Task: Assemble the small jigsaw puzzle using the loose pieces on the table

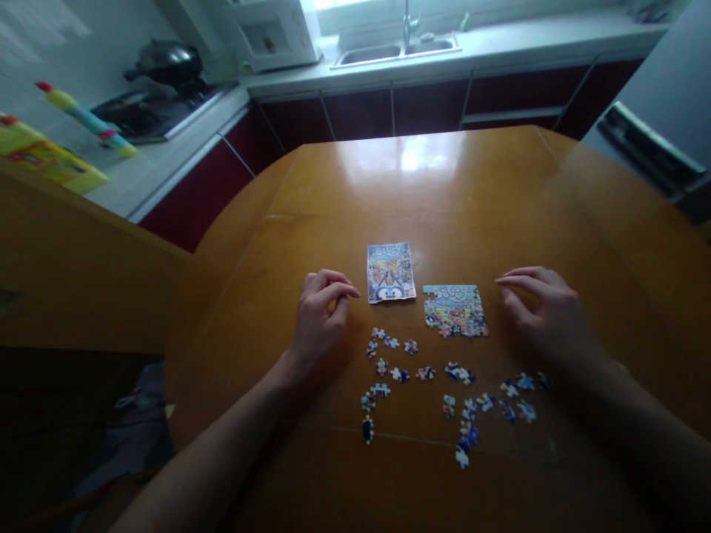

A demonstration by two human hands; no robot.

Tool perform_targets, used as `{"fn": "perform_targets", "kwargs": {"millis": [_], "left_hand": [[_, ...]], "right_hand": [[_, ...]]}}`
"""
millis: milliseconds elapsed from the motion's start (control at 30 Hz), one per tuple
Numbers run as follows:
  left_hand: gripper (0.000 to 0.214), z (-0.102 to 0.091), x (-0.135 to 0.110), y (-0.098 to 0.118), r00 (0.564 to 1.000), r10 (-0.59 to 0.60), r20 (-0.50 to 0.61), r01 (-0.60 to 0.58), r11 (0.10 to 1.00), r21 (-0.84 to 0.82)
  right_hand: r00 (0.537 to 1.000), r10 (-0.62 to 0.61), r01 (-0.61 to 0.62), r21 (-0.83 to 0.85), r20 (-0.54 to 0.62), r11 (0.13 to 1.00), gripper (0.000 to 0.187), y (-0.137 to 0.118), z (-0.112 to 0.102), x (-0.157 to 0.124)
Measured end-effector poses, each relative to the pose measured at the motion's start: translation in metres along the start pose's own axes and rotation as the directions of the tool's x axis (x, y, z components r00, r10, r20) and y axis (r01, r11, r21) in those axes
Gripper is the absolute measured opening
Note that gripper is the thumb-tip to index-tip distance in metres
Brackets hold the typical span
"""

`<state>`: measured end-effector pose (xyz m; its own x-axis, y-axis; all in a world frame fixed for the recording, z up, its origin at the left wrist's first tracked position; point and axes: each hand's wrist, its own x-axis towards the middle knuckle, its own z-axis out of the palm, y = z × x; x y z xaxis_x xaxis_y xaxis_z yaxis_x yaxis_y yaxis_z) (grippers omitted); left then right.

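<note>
My left hand [322, 314] rests on the wooden table [333, 200], just left of a printed picture sheet [391, 272]. Its fingers are loosely bent, with thumb and forefinger slightly apart and nothing between them. To the right of the sheet lies a partly joined jigsaw puzzle [455, 309], its left and lower edges uneven. My right hand [547, 307] is beside the puzzle's right side, fingers stretched toward it, thumb apart, holding nothing. Several loose jigsaw pieces [382, 366] are scattered below the sheet, and more pieces [469, 433] lie nearer me below the puzzle.
Beyond the table, a counter holds a sink [397, 53] and a microwave [275, 33]. At the left, a dark wok [169, 63] sits on the stove [161, 111], with a yellow bottle [83, 117] close by. A chair [100, 496] is partly visible at the lower left.
</note>
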<state>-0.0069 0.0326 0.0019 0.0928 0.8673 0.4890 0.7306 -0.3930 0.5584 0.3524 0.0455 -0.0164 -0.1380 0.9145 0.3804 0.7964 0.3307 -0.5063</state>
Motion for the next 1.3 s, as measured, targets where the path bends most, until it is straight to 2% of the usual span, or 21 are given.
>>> {"fn": "perform_targets", "kwargs": {"millis": [133,267,467,800,1033,1300], "left_hand": [[0.023,0.003,-0.001,-0.003,1.000,-0.006,0.028,0.006,1.000,0.006],[0.023,0.006,-0.004,-0.001,0.998,-0.006,0.065,0.006,1.000,-0.008],[0.023,0.007,-0.004,0.001,0.996,0.008,0.086,-0.007,1.000,-0.011],[0.023,0.007,-0.005,0.005,0.989,0.065,0.136,-0.060,0.997,-0.039],[0.023,0.009,-0.007,0.005,0.967,0.146,0.210,-0.137,0.989,-0.056],[0.023,0.010,-0.004,0.005,0.966,0.174,0.191,-0.167,0.985,-0.051]], "right_hand": [[0.998,0.056,-0.055,-0.052,0.023,0.997,0.019,0.012,-0.002,0.002],[0.989,0.115,-0.102,-0.136,0.096,0.985,0.025,0.021,0.000,0.001],[0.981,0.117,-0.084,-0.205,0.152,0.975,0.028,0.026,0.004,-0.001],[0.982,0.099,-0.062,-0.216,0.164,0.974,0.029,0.026,0.003,0.000],[0.979,0.114,-0.075,-0.217,0.171,0.973,0.028,0.022,0.001,0.000],[0.974,0.123,-0.088,-0.183,0.188,0.979,0.027,0.024,0.000,0.002]]}}
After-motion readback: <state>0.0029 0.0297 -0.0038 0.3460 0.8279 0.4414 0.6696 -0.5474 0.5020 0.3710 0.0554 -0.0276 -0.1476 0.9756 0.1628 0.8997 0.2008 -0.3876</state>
